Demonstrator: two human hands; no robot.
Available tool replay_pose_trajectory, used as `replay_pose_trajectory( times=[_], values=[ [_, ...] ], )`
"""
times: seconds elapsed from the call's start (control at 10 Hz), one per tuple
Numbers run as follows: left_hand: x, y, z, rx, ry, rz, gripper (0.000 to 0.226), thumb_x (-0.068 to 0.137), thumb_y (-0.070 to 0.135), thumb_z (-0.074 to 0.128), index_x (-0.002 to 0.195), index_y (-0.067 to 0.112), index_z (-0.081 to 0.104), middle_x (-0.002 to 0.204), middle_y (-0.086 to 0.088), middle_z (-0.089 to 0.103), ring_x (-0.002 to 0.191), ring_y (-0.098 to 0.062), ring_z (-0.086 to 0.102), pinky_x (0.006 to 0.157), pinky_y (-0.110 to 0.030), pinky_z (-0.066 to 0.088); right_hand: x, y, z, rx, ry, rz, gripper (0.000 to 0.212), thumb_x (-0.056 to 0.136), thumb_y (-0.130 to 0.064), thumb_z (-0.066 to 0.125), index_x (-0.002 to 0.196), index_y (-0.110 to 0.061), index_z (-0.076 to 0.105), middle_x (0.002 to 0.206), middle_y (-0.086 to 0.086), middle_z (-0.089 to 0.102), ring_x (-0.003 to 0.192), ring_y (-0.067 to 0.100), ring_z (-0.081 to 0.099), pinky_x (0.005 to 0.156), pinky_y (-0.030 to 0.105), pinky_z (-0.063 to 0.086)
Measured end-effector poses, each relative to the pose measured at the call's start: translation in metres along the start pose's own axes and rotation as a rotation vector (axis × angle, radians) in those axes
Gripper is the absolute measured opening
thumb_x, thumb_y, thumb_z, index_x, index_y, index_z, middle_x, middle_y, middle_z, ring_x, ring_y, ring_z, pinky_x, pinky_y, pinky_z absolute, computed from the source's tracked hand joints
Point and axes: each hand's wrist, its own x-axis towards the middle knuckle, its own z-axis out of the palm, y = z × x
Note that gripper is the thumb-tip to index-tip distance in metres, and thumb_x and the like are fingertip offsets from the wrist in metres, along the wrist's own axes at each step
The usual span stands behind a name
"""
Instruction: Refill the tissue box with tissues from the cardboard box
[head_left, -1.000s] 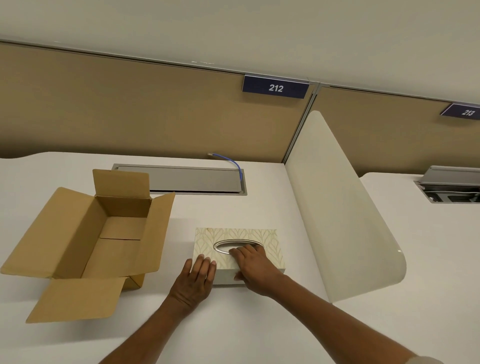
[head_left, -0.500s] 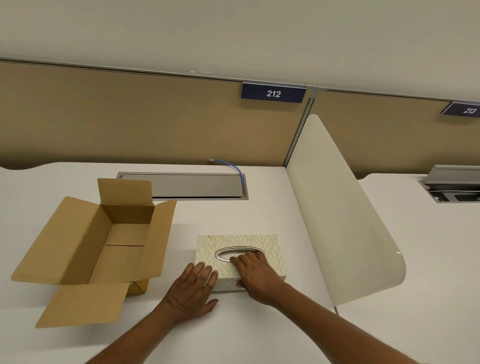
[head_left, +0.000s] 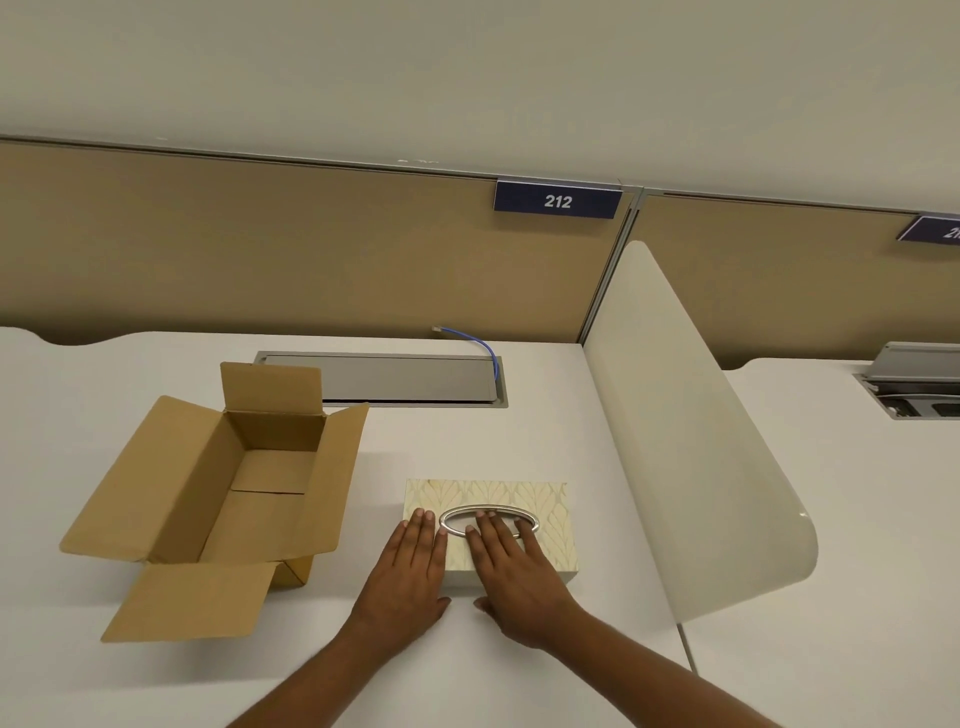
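A cream tissue box (head_left: 519, 496) with a leaf pattern and a silver oval slot lies flat on the white desk (head_left: 493, 441). My left hand (head_left: 410, 577) rests flat on its near left corner, fingers extended. My right hand (head_left: 511, 569) lies flat on its top, fingertips at the oval slot. Neither hand grips anything. To the left stands an open brown cardboard box (head_left: 223, 499), flaps spread; the part of its inside that I see shows only bare cardboard. No tissue shows in the slot.
A curved cream divider panel (head_left: 691, 467) rises right of the tissue box. A grey cable hatch (head_left: 384, 379) with a blue cable (head_left: 485, 348) sits at the back of the desk. A tan partition wall carries a sign reading 212 (head_left: 557, 201).
My left hand has slid forward from the desk and the box's near edge onto its top left corner. My right hand has flattened and spread over the lid. The view tilted down a little.
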Motion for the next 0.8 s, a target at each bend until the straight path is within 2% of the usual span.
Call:
replay_pose_trajectory(
  times=[0.1,0.2,0.3,0.4,0.5,0.6,0.7,0.8],
  values=[
    [-0.001,-0.001,-0.010,0.024,0.007,0.014,0.099,0.060,0.062,0.075,0.131,-0.004,0.051,0.135,-0.030,0.050,0.125,-0.044,0.049,0.106,-0.053,0.032,0.003,0.005,-0.009,-0.028,-0.022,-0.020,0.086,0.086,-0.047,0.064,0.148,-0.001,0.027,0.153,0.025,0.029,0.140,0.040,0.029,0.112,0.054,0.022],
    [-0.005,-0.004,-0.018,0.042,0.010,0.024,0.097,0.062,0.066,0.071,0.132,0.002,0.052,0.137,-0.027,0.050,0.126,-0.043,0.048,0.106,-0.052,0.034,0.001,0.010,-0.014,-0.034,-0.049,-0.043,0.084,0.091,-0.045,0.055,0.151,-0.002,0.015,0.156,0.025,0.019,0.142,0.043,0.020,0.113,0.054,0.016],
    [-0.007,-0.011,-0.024,0.048,-0.002,0.020,0.096,0.061,0.069,0.069,0.130,0.005,0.055,0.138,-0.026,0.050,0.127,-0.044,0.047,0.113,-0.054,0.026,-0.002,0.015,-0.016,-0.030,-0.068,-0.059,0.086,0.091,-0.046,0.055,0.151,-0.002,0.012,0.156,0.026,0.018,0.141,0.044,0.021,0.113,0.055,0.019],
    [-0.011,-0.016,-0.029,0.048,-0.033,0.024,0.095,0.063,0.071,0.065,0.129,0.004,0.056,0.139,-0.027,0.048,0.128,-0.045,0.045,0.112,-0.055,0.024,-0.002,0.018,-0.021,-0.029,-0.082,-0.076,0.086,0.090,-0.048,0.055,0.151,-0.002,0.016,0.156,0.025,0.021,0.141,0.043,0.021,0.112,0.054,0.021],
    [-0.017,-0.016,-0.038,0.064,-0.032,0.045,0.092,0.067,0.070,0.061,0.131,0.003,0.053,0.142,-0.027,0.044,0.131,-0.045,0.042,0.115,-0.050,0.007,-0.001,0.018,-0.029,-0.018,-0.092,-0.097,0.086,0.091,-0.052,0.049,0.151,-0.003,0.013,0.157,0.024,0.015,0.144,0.042,0.014,0.113,0.053,0.018],
    [-0.019,-0.016,-0.055,0.081,0.024,0.034,0.090,0.073,0.068,0.054,0.135,0.003,0.046,0.145,-0.027,0.040,0.134,-0.045,0.036,0.113,-0.047,0.004,0.002,0.015,-0.043,-0.019,-0.049,-0.052,0.087,0.092,-0.059,0.041,0.152,-0.004,0.010,0.159,0.022,0.006,0.145,0.042,0.002,0.113,0.056,0.015],
    [-0.016,-0.024,-0.086,0.114,0.192,0.001,0.088,0.081,0.067,0.044,0.140,0.002,0.036,0.150,-0.027,0.032,0.138,-0.045,0.028,0.114,-0.049,0.007,0.015,0.013,-0.069,-0.012,0.017,0.048,0.096,0.089,-0.072,0.025,0.152,-0.007,-0.006,0.157,0.021,-0.015,0.143,0.040,-0.018,0.113,0.056,-0.002],
    [-0.011,-0.036,-0.114,0.116,0.349,-0.017,0.090,0.084,0.067,0.041,0.143,0.000,0.028,0.153,-0.028,0.023,0.142,-0.046,0.018,0.113,-0.053,0.012,0.031,0.009,-0.094,-0.013,0.060,0.119,0.102,0.083,-0.081,0.015,0.144,-0.013,-0.031,0.150,0.019,-0.037,0.137,0.037,-0.036,0.111,0.056,-0.018]
  ],
)
